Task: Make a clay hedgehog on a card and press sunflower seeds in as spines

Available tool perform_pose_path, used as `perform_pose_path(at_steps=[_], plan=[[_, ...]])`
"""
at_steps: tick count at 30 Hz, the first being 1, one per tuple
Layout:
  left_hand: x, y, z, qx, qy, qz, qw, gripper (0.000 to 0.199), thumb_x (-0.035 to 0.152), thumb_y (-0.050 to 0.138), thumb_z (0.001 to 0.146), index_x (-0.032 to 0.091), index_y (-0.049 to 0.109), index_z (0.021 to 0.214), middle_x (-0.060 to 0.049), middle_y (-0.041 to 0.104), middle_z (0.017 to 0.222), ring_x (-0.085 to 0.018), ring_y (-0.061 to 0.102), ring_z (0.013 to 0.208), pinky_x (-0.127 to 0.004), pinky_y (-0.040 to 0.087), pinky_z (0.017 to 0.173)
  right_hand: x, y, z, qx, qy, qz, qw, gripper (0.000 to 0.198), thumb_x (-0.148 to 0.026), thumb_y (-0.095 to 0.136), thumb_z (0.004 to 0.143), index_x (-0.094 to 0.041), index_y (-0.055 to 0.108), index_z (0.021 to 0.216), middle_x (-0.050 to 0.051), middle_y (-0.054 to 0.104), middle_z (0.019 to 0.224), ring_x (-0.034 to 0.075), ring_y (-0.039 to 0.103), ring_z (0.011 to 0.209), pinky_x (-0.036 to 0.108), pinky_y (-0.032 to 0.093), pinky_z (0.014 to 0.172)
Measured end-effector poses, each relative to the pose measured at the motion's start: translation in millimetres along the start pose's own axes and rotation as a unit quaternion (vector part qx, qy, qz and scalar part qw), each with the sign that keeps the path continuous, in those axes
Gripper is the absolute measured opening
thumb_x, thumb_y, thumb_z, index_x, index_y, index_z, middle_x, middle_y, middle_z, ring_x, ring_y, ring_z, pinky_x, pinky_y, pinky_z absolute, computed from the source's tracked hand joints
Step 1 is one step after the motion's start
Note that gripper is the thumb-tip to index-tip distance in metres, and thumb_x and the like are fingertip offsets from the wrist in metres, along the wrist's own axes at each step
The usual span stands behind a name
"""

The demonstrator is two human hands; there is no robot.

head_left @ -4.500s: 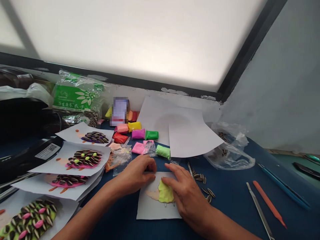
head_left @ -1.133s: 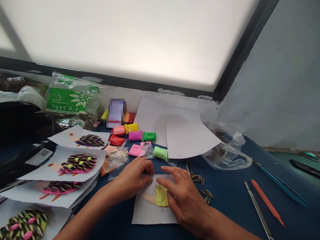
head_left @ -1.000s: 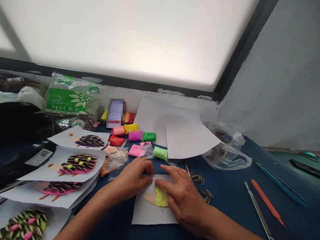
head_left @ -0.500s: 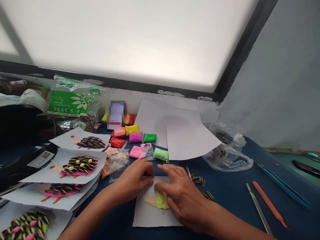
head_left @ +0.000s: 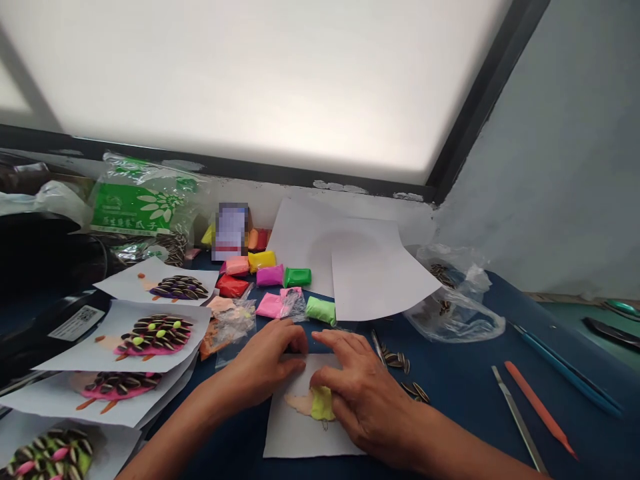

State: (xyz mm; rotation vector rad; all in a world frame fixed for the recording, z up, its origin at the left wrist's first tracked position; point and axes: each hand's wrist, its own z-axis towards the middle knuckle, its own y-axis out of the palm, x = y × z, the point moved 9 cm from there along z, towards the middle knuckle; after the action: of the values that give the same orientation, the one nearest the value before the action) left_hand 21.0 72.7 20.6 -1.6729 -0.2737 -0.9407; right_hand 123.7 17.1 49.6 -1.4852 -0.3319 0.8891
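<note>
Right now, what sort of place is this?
Probably a craft worktable; whether at home or elsewhere I can't tell. Seed-studded animal pictures lie on the left, small colourful packets further back, and a yellow clay-like patch shows on paper by the right hand.

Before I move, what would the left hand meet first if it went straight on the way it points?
Probably the right hand, just across a narrow gap over the white sheet; from this one view, their relative heights are unclear.
</note>
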Motion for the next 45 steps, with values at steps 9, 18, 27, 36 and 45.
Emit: perform_pose_path(at_steps=[9, 18, 27, 36, 45], plan=[[-3, 2, 1, -0.002, -0.003, -0.009, 1.000, 0.010, 0.016, 0.052, 0.071, 0.019, 0.058, 0.078, -0.002, 0.057, 0.084, -0.020, 0.051, 0.084, -0.029, 0.038, 0.074, 10, -7, -4, 0.025, 0.031, -0.006, 0.999, 0.032, -0.006, 0.050, 0.080, -0.020, 0.069, 0.102, 0.012, 0.041, 0.146, 0.029, 0.034, 0.135, 0.047, 0.031, 0.109], [2, -5, 0, 0.036, 0.007, 0.009, 0.999, 0.013, 0.015, 0.050, 0.076, 0.019, 0.061, 0.081, -0.001, 0.062, 0.082, -0.018, 0.056, 0.079, -0.027, 0.040, 0.070, 15, -11, -6, 0.068, 0.049, -0.038, 0.996, 0.048, -0.002, 0.049, 0.073, -0.017, 0.067, 0.114, 0.015, 0.047, 0.141, 0.029, 0.039, 0.132, 0.046, 0.035, 0.107], [23, -5, 0, 0.143, 0.090, 0.101, 0.980, 0.026, 0.014, 0.042, 0.089, 0.018, 0.066, 0.096, -0.008, 0.068, 0.101, -0.021, 0.062, 0.095, -0.032, 0.048, 0.084, 28, 0, 1, 0.063, 0.061, -0.065, 0.994, 0.057, -0.002, 0.042, 0.073, -0.006, 0.059, 0.127, 0.018, 0.058, 0.131, 0.028, 0.050, 0.123, 0.044, 0.038, 0.106], [23, 4, 2, 0.095, 0.050, 0.172, 0.979, 0.037, 0.006, 0.039, 0.086, 0.017, 0.067, 0.109, -0.009, 0.068, 0.111, -0.024, 0.060, 0.106, -0.036, 0.048, 0.092, 31, -2, 8, 0.015, 0.114, -0.064, 0.991, 0.053, -0.001, 0.038, 0.077, -0.007, 0.060, 0.125, 0.016, 0.062, 0.127, 0.026, 0.056, 0.117, 0.040, 0.041, 0.102], [18, -42, 4, 0.183, 0.022, 0.251, 0.950, 0.041, 0.007, 0.044, 0.085, 0.016, 0.059, 0.123, -0.012, 0.061, 0.123, -0.024, 0.055, 0.115, -0.035, 0.042, 0.098, 32, -4, 17, -0.019, 0.163, -0.118, 0.979, 0.051, 0.000, 0.042, 0.079, -0.009, 0.058, 0.127, 0.016, 0.059, 0.130, 0.025, 0.053, 0.121, 0.036, 0.038, 0.102]])
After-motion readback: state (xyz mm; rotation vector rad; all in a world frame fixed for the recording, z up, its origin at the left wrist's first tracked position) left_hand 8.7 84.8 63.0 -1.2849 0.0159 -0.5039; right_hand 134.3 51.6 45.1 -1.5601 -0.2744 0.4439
